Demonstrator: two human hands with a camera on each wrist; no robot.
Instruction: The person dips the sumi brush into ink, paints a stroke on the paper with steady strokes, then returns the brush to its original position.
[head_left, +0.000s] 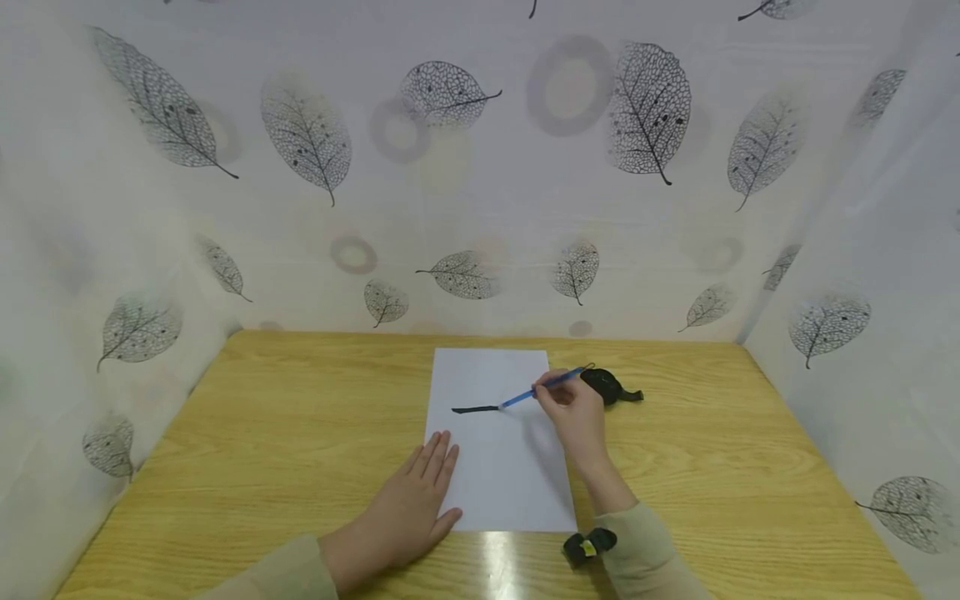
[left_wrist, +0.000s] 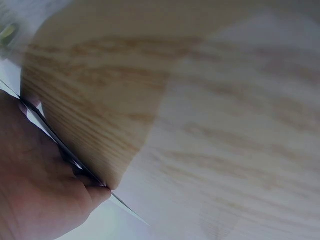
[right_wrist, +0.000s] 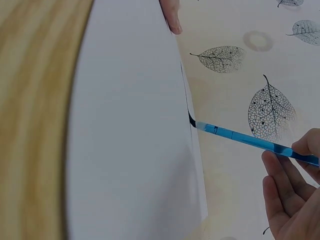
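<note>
A sheet of white paper (head_left: 501, 475) lies on the wooden table, with a thick black stroke (head_left: 474, 409) running across its upper part. My right hand (head_left: 577, 412) pinches a slim blue brush (head_left: 536, 390) between thumb and fingers. At the stroke's right end, the black tip of the brush (right_wrist: 235, 135) touches the paper in the right wrist view. Flat on the table and the paper's left edge rests my left hand (head_left: 415, 504), fingers straight. The left wrist view shows this hand (left_wrist: 45, 185) only in part.
A black rounded object (head_left: 602, 386) with a short stem sits just beyond my right hand, partly hidden by it. By my right sleeve is a small black device (head_left: 588, 547) with a yellow mark. Leaf-printed cloth (head_left: 465, 208) walls the table's back and sides.
</note>
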